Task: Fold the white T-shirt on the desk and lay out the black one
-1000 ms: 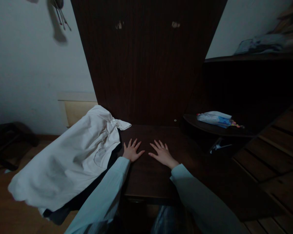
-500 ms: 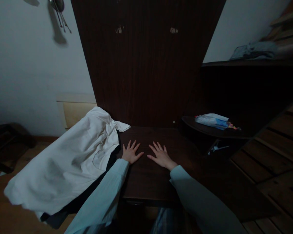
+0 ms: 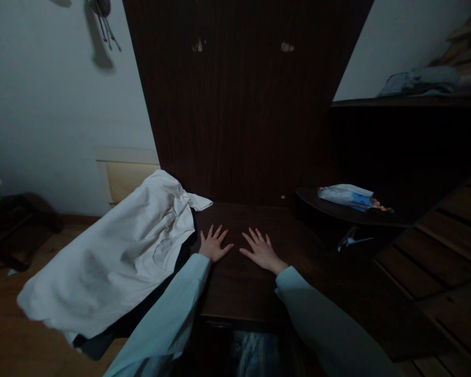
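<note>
Mostly hidden: dark cloth (image 3: 130, 321) under white cloth (image 3: 113, 262), beside left hand (image 3: 212, 246) on desk (image 3: 241, 293).

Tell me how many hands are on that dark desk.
2: the left hand beside the white cloth, the right hand nearer the curved shelf. No others show.

Smooth wooden desktop (image 3: 239, 293), matt cloth (image 3: 110, 262), plastic packet (image 3: 344, 196)
</note>
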A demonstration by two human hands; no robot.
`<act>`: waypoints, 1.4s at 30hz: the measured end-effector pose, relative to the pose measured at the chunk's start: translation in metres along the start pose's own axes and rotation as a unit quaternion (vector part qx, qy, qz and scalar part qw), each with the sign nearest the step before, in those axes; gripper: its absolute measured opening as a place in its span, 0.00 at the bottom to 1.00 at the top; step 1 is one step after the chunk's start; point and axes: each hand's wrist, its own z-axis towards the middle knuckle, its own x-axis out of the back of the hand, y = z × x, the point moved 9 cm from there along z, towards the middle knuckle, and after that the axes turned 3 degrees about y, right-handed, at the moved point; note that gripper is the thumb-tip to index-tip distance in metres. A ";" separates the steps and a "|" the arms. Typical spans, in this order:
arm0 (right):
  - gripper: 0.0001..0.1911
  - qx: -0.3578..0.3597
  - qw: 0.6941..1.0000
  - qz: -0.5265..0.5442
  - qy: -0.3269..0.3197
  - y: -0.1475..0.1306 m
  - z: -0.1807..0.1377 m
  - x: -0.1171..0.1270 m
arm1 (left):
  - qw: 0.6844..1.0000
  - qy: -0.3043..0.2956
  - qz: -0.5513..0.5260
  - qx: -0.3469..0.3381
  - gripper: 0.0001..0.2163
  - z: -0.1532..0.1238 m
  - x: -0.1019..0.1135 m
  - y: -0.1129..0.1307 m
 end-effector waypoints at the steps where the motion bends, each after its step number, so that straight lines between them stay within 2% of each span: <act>1: 0.38 0.001 1.000 0.000 0.001 0.000 0.000 0.000 | 1.000 0.001 -0.001 0.000 0.30 0.000 0.000 0.000; 42: 0.39 -0.004 1.000 0.007 -0.003 0.003 0.001 -0.001 | 1.000 -0.003 0.007 0.006 0.29 0.001 -0.001 -0.002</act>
